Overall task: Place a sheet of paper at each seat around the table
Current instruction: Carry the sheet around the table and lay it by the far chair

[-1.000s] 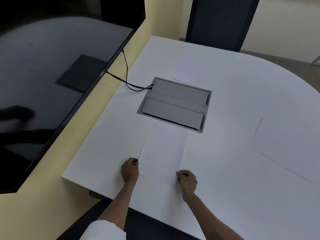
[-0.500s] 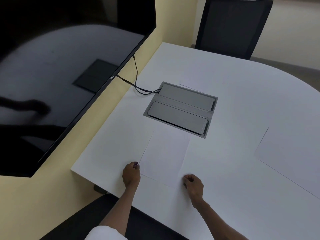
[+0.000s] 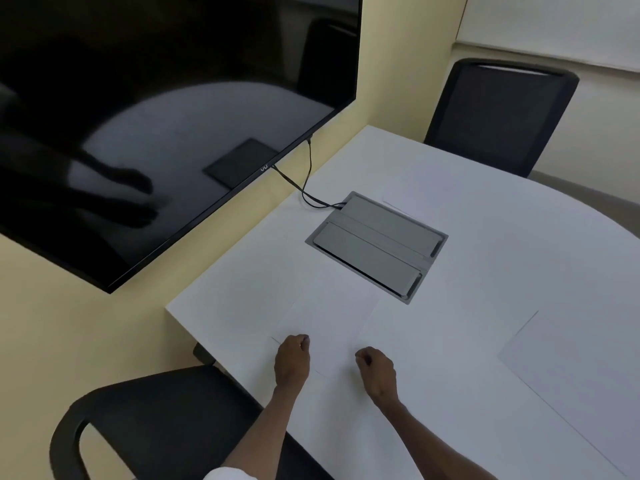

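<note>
A white table (image 3: 485,271) carries a grey cable box (image 3: 377,245) set flush into its top; all positions below are given relative to this box. A white sheet of paper (image 3: 329,327) lies flat on the table just on the near side of the box, in front of the near black chair (image 3: 156,420). The left hand (image 3: 292,360) rests on the near left corner of this sheet with fingers curled inward; whether it pinches the paper edge cannot be determined. The right hand (image 3: 377,370) rests at the near right edge of the same sheet, fingers curled into a loose fist; its grip on the paper cannot be confirmed either. A second sheet (image 3: 571,358) lies to the right of the box, well apart from the first. A third sheet (image 3: 426,188) lies just beyond the box, toward the far black chair (image 3: 498,116). Two black cables (image 3: 304,188) run from the box's far left corner up to a wall-mounted screen (image 3: 156,116). A small logo on the screen's lower bezel is too blurred to read.
</note>
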Tool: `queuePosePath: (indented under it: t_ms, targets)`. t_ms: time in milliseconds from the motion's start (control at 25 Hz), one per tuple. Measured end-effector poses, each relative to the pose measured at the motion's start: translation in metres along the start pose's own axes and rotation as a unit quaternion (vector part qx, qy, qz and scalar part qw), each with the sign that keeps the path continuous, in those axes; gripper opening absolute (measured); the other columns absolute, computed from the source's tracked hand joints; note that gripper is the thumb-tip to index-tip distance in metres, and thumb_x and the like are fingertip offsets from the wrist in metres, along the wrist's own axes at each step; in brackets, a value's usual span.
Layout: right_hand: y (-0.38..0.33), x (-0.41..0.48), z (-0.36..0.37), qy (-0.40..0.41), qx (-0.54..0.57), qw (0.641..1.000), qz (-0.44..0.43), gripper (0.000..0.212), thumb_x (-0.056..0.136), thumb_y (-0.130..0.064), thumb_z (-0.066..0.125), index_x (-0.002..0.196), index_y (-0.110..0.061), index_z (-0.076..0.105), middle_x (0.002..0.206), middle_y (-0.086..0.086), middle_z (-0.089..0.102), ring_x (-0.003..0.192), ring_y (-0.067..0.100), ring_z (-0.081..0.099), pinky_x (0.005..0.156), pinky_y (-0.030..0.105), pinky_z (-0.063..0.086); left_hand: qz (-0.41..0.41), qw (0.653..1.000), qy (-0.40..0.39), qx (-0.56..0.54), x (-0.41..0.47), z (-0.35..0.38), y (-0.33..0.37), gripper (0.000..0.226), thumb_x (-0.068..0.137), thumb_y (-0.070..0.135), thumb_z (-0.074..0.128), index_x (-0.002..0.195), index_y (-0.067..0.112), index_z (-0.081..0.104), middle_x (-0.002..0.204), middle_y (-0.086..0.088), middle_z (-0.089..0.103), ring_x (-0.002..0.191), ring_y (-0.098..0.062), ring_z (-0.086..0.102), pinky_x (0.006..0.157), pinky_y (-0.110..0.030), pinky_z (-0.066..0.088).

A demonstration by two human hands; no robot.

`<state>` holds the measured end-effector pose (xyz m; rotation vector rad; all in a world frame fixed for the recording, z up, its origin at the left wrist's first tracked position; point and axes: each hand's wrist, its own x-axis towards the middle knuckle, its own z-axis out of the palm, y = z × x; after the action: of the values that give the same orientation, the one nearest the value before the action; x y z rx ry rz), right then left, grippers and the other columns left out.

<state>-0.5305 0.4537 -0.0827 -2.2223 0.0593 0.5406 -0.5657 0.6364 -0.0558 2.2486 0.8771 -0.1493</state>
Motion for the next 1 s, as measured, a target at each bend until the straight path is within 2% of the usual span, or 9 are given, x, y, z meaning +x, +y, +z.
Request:
queuePosePath:
  t_ms: [280, 480, 680, 1000]
  targets:
    - [0.002, -0.031, -0.023, 0.0, -0.038, 0.997, -0.066, 0.017, 0.097, -0.017, 0.052, 0.098, -0.013, 0.069, 0.099, -0.001, 0.07, 0.088, 0.015, 0.062, 0.073, 0.023, 0.042, 0.024, 0.999, 0.007, 0.02, -0.054, 0.014, 0.022, 0.036, 0.104, 0.03, 0.038, 0.114, 0.013, 0.069, 0.118, -0.006, 0.071, 0.107, -0.024, 0.066, 0.091, -0.035, 0.052]
    - [0.017, -0.077, -0.048, 0.011, -0.055, 0.993, -0.103, 0.02, 0.098, -0.018, 0.051, 0.101, -0.011, 0.069, 0.104, 0.001, 0.071, 0.093, 0.017, 0.063, 0.078, 0.024, 0.045, 0.04, 0.999, 0.013, -0.006, -0.111, 0.018, 0.029, 0.038, 0.104, 0.032, 0.038, 0.128, 0.017, 0.064, 0.129, -0.003, 0.067, 0.117, -0.022, 0.063, 0.096, -0.03, 0.05]
    - [0.042, -0.142, -0.082, 0.019, -0.07, 0.985, -0.157, 0.021, 0.099, -0.019, 0.05, 0.103, -0.012, 0.069, 0.106, 0.001, 0.071, 0.094, 0.015, 0.063, 0.08, 0.021, 0.045, 0.045, 0.998, 0.029, -0.017, -0.198, 0.033, 0.03, 0.038, 0.104, 0.032, 0.037, 0.125, 0.016, 0.065, 0.122, -0.006, 0.07, 0.108, -0.023, 0.066, 0.09, -0.03, 0.052]
    - [0.076, -0.239, -0.181, 0.076, -0.094, 0.965, -0.233, 0.025, 0.1, -0.021, 0.048, 0.107, -0.013, 0.071, 0.107, 0.003, 0.07, 0.097, 0.018, 0.064, 0.087, 0.031, 0.052, 0.117, 0.992, 0.04, -0.037, -0.334, 0.061, 0.069, 0.043, 0.104, 0.034, 0.037, 0.139, 0.017, 0.054, 0.141, -0.002, 0.059, 0.127, -0.021, 0.057, 0.108, -0.032, 0.046]
